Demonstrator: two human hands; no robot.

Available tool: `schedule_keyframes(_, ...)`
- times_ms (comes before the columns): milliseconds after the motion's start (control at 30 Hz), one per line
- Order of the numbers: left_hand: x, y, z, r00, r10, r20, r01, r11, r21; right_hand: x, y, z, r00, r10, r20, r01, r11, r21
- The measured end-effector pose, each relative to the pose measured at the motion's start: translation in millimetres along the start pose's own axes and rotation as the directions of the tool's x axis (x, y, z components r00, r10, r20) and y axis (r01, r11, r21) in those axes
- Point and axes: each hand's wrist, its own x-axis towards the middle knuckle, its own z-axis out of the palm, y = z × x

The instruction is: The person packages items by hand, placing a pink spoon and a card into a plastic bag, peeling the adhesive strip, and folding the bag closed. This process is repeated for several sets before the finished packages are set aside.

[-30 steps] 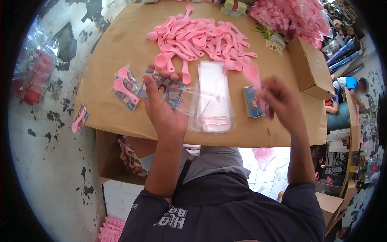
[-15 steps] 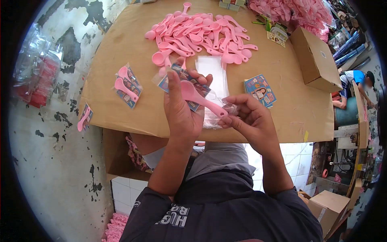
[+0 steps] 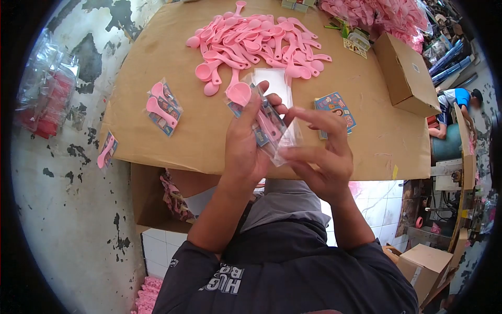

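My left hand is wrapped round a clear plastic bag that holds a pink spoon and a blue printed card. The spoon lies slantwise, bowl at the upper left. At the bag's lower right end, my right hand has its thumb near the plastic and its fingers apart; whether it pinches the film is hard to make out. Behind the hands lies a stack of clear bags. A heap of pink spoons is beyond it. Blue printed cards are piled to the right.
Bagged spoons lie on the left of the cardboard-covered table: two together and one at the edge. A cardboard box stands at the right, near pink bundles. Another person is at the far right.
The spoon has gone into the bag alongside the card and now points bowl up-left. My left hand has shifted right and down, and my right hand's fingers have spread.
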Motion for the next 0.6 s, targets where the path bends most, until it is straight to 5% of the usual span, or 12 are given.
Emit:
schedule_keyframes(67, 3.1, 7.9, -1.0, 1.000, 0.002, -0.025, -0.001, 0.999, 0.035, -3.9, 4.1, -14.2, 0.989, -0.120, 0.089, 0.117, 0.992, 0.041)
schedule_keyframes(133, 2.2, 15.3, 2.7, 0.999, 0.010, -0.047, -0.006, 0.997, 0.072, -8.6, 6.5, -22.8, 0.998, 0.050, 0.028, -0.056, 0.953, 0.297)
schedule_keyframes(200, -1.2, 23.2, 15.9, 0.991, -0.120, 0.063, 0.123, 0.991, -0.046, -1.5, 2.7, -22.1, 0.986, 0.169, 0.004, -0.164, 0.952, 0.257)
schedule_keyframes(267, -4.8, 23.1, 25.7, 0.987, -0.136, 0.087, 0.141, 0.989, -0.050, 10.2, 10.1, -18.5, 0.994, 0.053, 0.091, -0.035, 0.982, -0.187)
schedule_keyframes(333, -9.5, 21.0, 33.4, 0.974, -0.207, 0.095, 0.204, 0.978, 0.041, 19.4, 7.0, -10.0, 0.987, 0.030, 0.155, 0.013, 0.963, -0.268)
schedule_keyframes(467, -13.0, 17.9, 20.6, 0.940, -0.312, 0.137, 0.300, 0.948, 0.106, 25.1, 16.1, 0.4, 0.971, -0.111, 0.210, 0.150, 0.972, -0.178)
schedule_keyframes(567, -10.8, 21.4, 13.8, 0.974, -0.217, 0.070, 0.197, 0.955, 0.222, 24.2, 16.1, -7.1, 0.989, -0.031, 0.144, 0.027, 0.999, 0.033)
schedule_keyframes(600, -9.3, 22.0, 11.2, 0.993, -0.118, 0.028, 0.103, 0.942, 0.319, 16.0, 17.9, -12.5, 0.977, 0.167, 0.131, -0.195, 0.950, 0.244)
